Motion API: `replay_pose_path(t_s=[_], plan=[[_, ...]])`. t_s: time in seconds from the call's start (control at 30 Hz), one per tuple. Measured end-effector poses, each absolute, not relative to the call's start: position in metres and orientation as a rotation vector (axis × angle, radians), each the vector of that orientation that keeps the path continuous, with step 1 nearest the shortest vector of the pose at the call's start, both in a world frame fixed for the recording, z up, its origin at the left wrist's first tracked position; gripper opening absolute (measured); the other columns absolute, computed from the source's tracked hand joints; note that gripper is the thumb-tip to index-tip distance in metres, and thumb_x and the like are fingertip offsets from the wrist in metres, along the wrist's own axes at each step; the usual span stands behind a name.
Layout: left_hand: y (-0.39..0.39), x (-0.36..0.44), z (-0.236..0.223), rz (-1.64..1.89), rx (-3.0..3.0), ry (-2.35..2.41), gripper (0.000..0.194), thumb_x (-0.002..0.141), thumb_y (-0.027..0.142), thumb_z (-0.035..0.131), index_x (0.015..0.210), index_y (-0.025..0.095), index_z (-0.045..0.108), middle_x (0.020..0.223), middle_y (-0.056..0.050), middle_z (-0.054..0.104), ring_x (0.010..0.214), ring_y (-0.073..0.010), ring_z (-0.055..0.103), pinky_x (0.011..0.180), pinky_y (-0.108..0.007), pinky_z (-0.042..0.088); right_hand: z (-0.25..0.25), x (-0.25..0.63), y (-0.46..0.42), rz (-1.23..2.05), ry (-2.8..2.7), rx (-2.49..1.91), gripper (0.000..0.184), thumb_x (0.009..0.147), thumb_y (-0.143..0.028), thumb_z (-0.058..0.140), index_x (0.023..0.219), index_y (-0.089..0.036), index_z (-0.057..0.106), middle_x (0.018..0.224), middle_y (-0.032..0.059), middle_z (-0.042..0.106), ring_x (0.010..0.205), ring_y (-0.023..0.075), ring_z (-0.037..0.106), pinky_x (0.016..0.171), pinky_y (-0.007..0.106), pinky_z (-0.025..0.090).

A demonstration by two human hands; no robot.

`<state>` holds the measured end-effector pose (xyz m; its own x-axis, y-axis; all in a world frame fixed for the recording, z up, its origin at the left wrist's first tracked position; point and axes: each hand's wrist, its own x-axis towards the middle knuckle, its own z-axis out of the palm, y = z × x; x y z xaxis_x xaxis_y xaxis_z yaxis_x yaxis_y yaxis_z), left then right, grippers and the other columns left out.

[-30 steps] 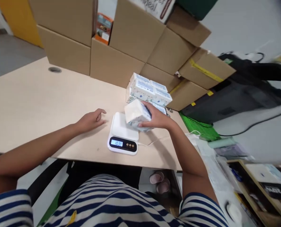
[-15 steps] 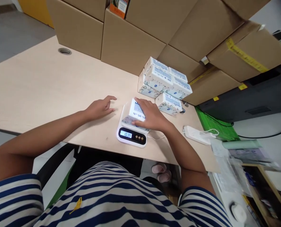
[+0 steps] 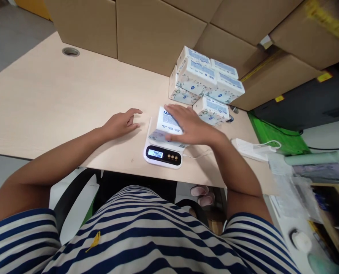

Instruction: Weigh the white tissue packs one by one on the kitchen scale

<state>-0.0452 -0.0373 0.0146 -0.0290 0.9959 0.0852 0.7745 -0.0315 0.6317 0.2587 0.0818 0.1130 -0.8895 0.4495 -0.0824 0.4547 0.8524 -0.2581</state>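
A white kitchen scale stands near the table's front edge, its lit display reading about 700.0. On its platform rests a white pack of tissues with blue print. My right hand lies over the pack's right part, fingers across the top and thumb at the front side, gripping it; this covers part of the label. To the left of the scale, my left hand hovers close to the tabletop. It holds nothing, with index finger and thumb apart and the other fingers loosely curled.
Several more tissue packs are stacked behind the scale, to the right. Cardboard boxes line the back of the table. A white power strip with a cable lies at the right. A cable grommet sits at the far left.
The display has gone from about 103.4 to 700.0. My right hand has shifted slightly on the pack. The view has tilted a little; my left hand keeps nearly the same place.
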Motion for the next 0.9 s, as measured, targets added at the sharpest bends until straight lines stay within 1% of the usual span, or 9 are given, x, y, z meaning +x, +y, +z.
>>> replay_pose_path(t_s=[0.07,0.17,0.27,0.33,0.4,0.53,0.67,0.8,0.9], plan=[[-0.037,-0.046,0.016,0.753,1.867,1.854,0.054,0.101,0.025,0.077,0.153,0.025,0.063,0.073,0.007,0.054,0.066,-0.0162,0.054,0.071,-0.028,0.039,0.116,0.280,0.094,-0.457,3.075,0.763,0.104,0.101,-0.097,0.037,0.184,-0.036,0.027,0.193,0.0081,0.031,0.178,0.0470,0.025,0.142,0.080,0.018],[-0.037,-0.049,0.017,0.773,1.898,1.847,0.053,0.101,0.026,0.076,0.153,0.025,0.063,0.072,0.007,0.053,0.066,-0.0153,0.053,0.070,-0.027,0.039,0.102,0.317,0.115,-0.449,3.258,0.979,0.088,0.108,-0.088,0.016,0.183,-0.044,0.027,0.192,0.0022,0.033,0.179,0.0403,0.028,0.141,0.077,0.024],[-0.036,-0.052,0.017,0.777,1.909,1.854,0.053,0.100,0.027,0.077,0.152,0.025,0.064,0.072,0.007,0.053,0.066,-0.0148,0.053,0.069,-0.027,0.041,0.066,0.348,0.134,-0.335,3.445,1.339,0.083,0.112,-0.078,0.003,0.182,-0.042,0.029,0.184,0.0081,0.045,0.171,0.0381,0.045,0.136,0.073,0.039],[-0.035,-0.053,0.015,0.771,1.914,1.860,0.054,0.100,0.028,0.077,0.152,0.024,0.065,0.074,0.006,0.055,0.066,-0.0149,0.053,0.070,-0.028,0.042,0.038,0.362,0.143,-0.150,3.528,1.625,0.081,0.113,-0.076,0.006,0.179,-0.039,0.036,0.174,0.0136,0.053,0.163,0.0391,0.053,0.132,0.072,0.044],[-0.034,-0.053,0.014,0.777,1.932,1.863,0.056,0.099,0.028,0.077,0.153,0.023,0.065,0.075,0.006,0.057,0.068,-0.0150,0.054,0.071,-0.028,0.044,0.015,0.372,0.148,-0.017,3.549,1.828,0.079,0.114,-0.076,0.012,0.177,-0.037,0.041,0.169,0.0154,0.054,0.161,0.0414,0.054,0.129,0.074,0.046],[-0.034,-0.052,0.012,0.832,1.961,1.884,0.053,0.098,0.030,0.077,0.150,0.024,0.067,0.073,0.006,0.057,0.070,-0.0160,0.058,0.074,-0.029,0.050,0.000,0.374,0.145,-0.103,3.502,1.896,0.085,0.110,-0.079,0.002,0.183,-0.043,0.023,0.177,0.0126,0.044,0.171,0.0457,0.040,0.132,0.082,0.038],[-0.034,-0.051,0.016,0.875,1.911,1.923,0.053,0.096,0.033,0.080,0.148,0.025,0.070,0.070,0.007,0.055,0.070,-0.0156,0.060,0.078,-0.029,0.055,0.013,0.365,0.132,-0.066,3.344,1.897,0.087,0.105,-0.083,-0.002,0.185,-0.049,0.007,0.180,0.0101,0.042,0.176,0.0425,0.029,0.140,0.079,0.031],[-0.034,-0.049,0.018,0.902,1.865,1.932,0.052,0.095,0.033,0.082,0.146,0.023,0.073,0.072,0.007,0.058,0.072,-0.0141,0.062,0.082,-0.029,0.059,0.022,0.357,0.119,-0.185,3.321,1.934,0.084,0.106,-0.080,0.000,0.184,-0.048,0.011,0.184,0.0084,0.038,0.176,0.0426,0.027,0.142,0.080,0.024],[-0.034,-0.049,0.016,0.925,1.854,1.921,0.049,0.097,0.031,0.080,0.144,0.022,0.074,0.080,0.003,0.067,0.078,-0.0146,0.066,0.086,-0.031,0.061,0.024,0.354,0.114,-0.273,3.363,1.896,0.085,0.107,-0.081,0.004,0.183,-0.046,0.016,0.184,0.0104,0.039,0.176,0.0448,0.027,0.141,0.082,0.023]])
